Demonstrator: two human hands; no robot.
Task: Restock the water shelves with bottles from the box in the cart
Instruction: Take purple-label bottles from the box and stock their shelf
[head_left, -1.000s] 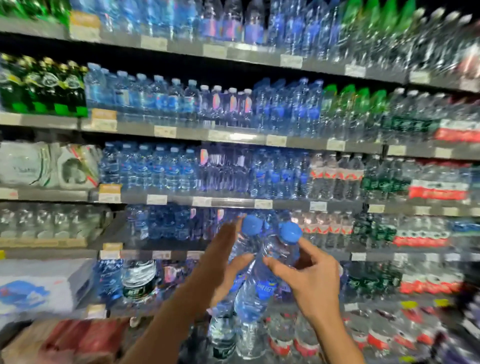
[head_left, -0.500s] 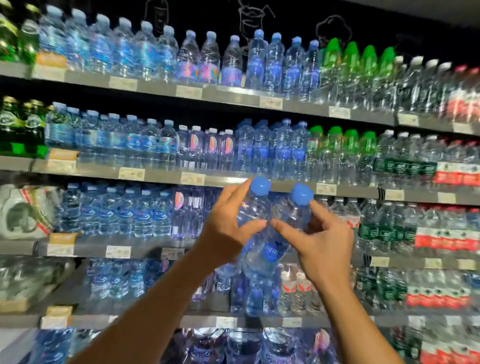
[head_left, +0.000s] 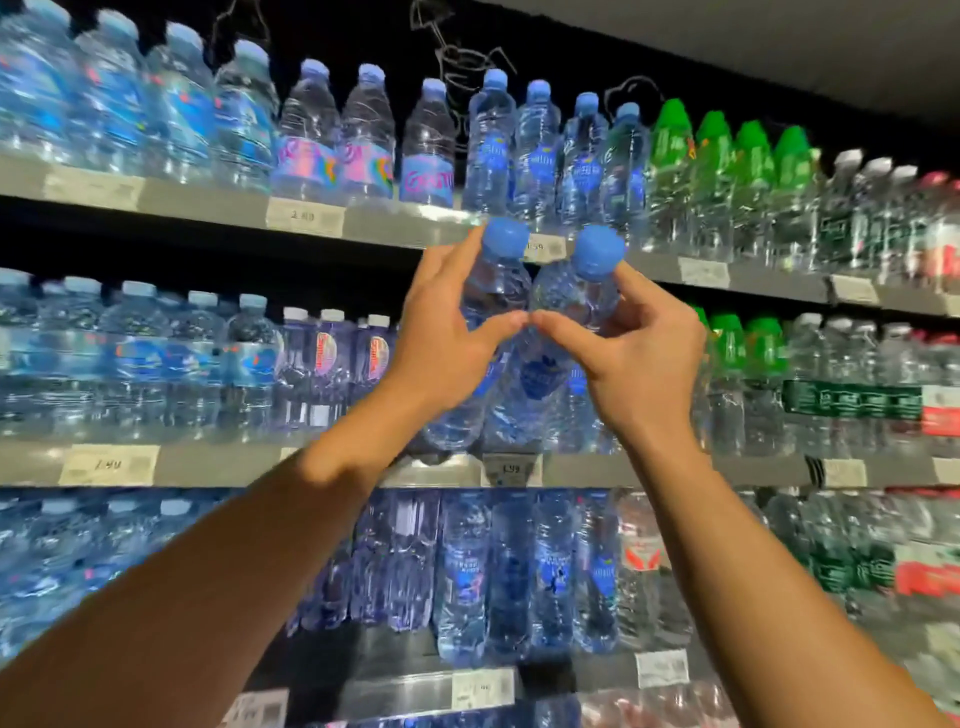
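Left hand and right hand grip bottles.

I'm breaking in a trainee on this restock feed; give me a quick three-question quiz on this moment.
1. True or false: each of the hands holds one blue-capped water bottle.
2. Multiple choice: the caps of the two held bottles are level with A) the bottom shelf, B) the price strip of the top shelf, C) the ceiling.
3. Fill in: to the right of the blue-capped bottles on the top shelf stand bottles with ___ caps.

Key
1. True: the left hand grips the left bottle, the right hand the right bottle; thumb tips meet in front.
2. B, the top shelf.
3. Green, the green-capped bottles.
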